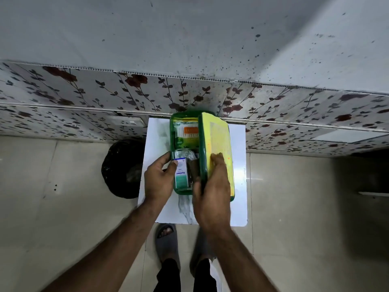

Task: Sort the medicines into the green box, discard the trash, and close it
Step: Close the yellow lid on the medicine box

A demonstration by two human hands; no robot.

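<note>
The green box [173,133] stands on a small white table [239,186]. Its lid [216,142], green-rimmed with a yellow face, is raised about upright along the box's right side. My right hand [212,190] grips the lid's near edge, fingers on the yellow face and thumb on the inner side. My left hand [157,182] rests at the box's left wall, its thumb touching a white and teal medicine carton [181,175] lying in the near end. A foil strip [185,154] lies behind it, and a pack with an orange label [189,131] fills the far end.
A black bin bag [122,167] sits on the floor left of the table. My sandalled feet [167,239] stand just before the table's near edge. A floral-tiled wall with a white socket [126,122] rises behind the table. Beige floor tiles lie on both sides.
</note>
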